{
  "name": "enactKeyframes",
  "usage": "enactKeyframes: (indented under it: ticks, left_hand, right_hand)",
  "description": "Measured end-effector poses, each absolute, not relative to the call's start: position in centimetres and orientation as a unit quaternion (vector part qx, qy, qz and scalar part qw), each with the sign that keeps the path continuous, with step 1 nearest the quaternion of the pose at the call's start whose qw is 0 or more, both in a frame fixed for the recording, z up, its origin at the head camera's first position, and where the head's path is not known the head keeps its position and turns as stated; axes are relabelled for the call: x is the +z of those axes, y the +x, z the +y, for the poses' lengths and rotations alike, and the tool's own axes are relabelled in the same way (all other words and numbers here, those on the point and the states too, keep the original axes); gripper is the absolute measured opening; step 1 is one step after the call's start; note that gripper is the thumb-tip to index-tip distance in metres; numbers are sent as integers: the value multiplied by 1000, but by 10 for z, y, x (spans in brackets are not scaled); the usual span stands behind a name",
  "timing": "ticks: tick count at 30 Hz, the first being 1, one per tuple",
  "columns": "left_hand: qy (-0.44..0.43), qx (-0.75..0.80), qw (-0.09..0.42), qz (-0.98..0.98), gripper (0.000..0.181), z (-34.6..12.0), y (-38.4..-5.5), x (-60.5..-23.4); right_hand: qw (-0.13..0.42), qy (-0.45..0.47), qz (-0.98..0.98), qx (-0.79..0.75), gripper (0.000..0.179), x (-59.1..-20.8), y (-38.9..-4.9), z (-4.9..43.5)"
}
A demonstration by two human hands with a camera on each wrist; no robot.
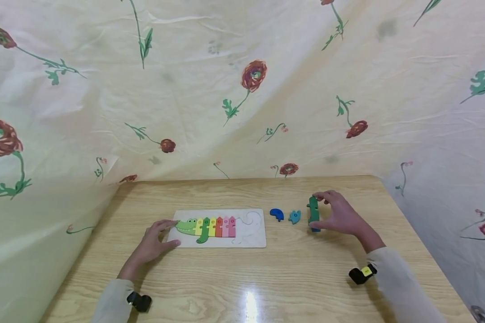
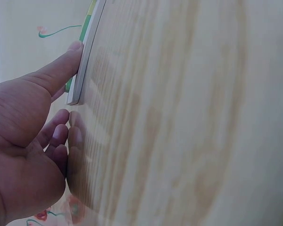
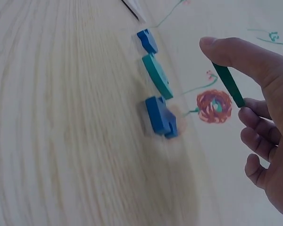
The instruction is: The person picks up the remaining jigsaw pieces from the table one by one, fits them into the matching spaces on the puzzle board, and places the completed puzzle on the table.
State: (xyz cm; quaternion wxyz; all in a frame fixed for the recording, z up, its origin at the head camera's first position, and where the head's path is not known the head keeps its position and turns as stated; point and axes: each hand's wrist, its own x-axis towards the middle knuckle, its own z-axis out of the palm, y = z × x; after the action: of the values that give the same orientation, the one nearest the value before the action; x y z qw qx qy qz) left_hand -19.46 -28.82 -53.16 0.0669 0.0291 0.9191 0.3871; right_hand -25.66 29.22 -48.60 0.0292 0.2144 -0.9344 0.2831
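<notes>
A wooden puzzle board (image 1: 249, 242) with a crocodile of coloured, lettered pieces lies flat on the table. My left hand (image 1: 156, 241) rests at its left end, thumb and forefinger spread and touching the board; the left wrist view shows the thumb (image 2: 61, 70) against the board's edge. My right hand (image 1: 339, 214) pinches a green puzzle piece (image 3: 228, 84) between thumb and fingertips, raised above the table. Near it lie a dark blue piece (image 1: 276, 214) and a lighter blue piece (image 1: 294, 217). Another blue piece (image 3: 160, 117) is mostly hidden under the green one in the head view.
The crocodile's right end on the board is a bare outline (image 1: 248, 224). Light wood table (image 1: 210, 282) surrounds everything, and a flower-patterned cloth (image 1: 202, 98) hangs behind and at the sides. Each forearm carries a small black device (image 1: 139, 302) at the wrist.
</notes>
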Motion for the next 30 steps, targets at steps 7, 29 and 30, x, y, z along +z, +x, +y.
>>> enactKeyframes:
  ticks: [7, 29, 30]
  left_hand:
    - [27, 387, 70, 919, 69, -288, -195, -531]
    - [21, 384, 72, 920, 69, -288, -195, -533]
    - [22, 384, 72, 920, 69, -288, -196, -533]
  right_hand:
    - [33, 229, -929, 290, 86, -482, -259, 277]
    - [8, 242, -924, 297, 86, -478, -266, 216]
    - [8, 242, -923, 298, 86, -478, -266, 213]
